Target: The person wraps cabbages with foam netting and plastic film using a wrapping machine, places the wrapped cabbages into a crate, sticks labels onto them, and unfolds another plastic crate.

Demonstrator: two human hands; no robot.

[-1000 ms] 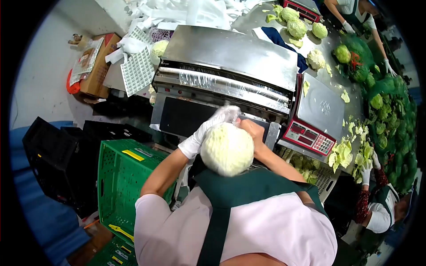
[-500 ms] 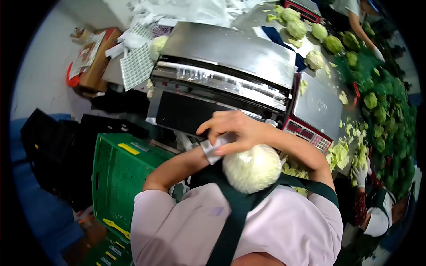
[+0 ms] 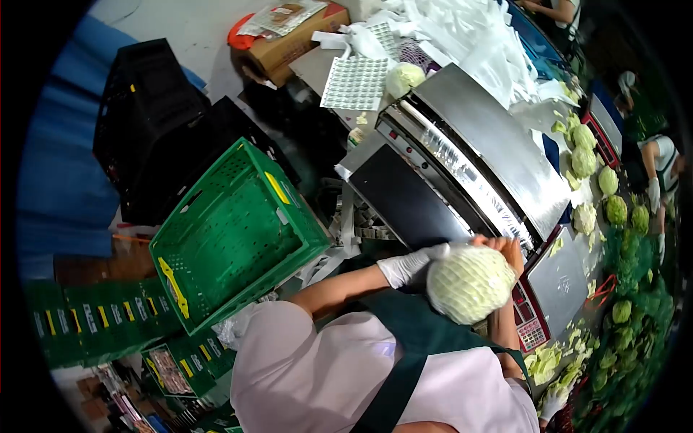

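A pale green cabbage point(image 3: 471, 284) with a white criss-cross net pattern over it is in front of my chest. My left hand point(image 3: 415, 267), in a white glove, grips it from the left, with its fingers mostly hidden behind the cabbage. Bare fingers of my right hand point(image 3: 504, 251) curl around the upper right side. Just beyond the cabbage stands a metal wrapping machine point(image 3: 498, 159) with a roll of clear film point(image 3: 473, 169) and a dark flat plate point(image 3: 408, 198).
A green crate point(image 3: 231, 238) is at my left, near black crates point(image 3: 148, 108). A red scale point(image 3: 556, 285) stands right of the machine. Loose cabbages point(image 3: 583, 162) and leaf scraps lie farther right. A co-worker point(image 3: 660, 169) is at the far right, and another person's gloved hand point(image 3: 554, 400) shows lower right.
My view has turned left, bringing the green crate fully into sight. My right hand has moved from my left wrist to the cabbage, which is now farther from my chest.
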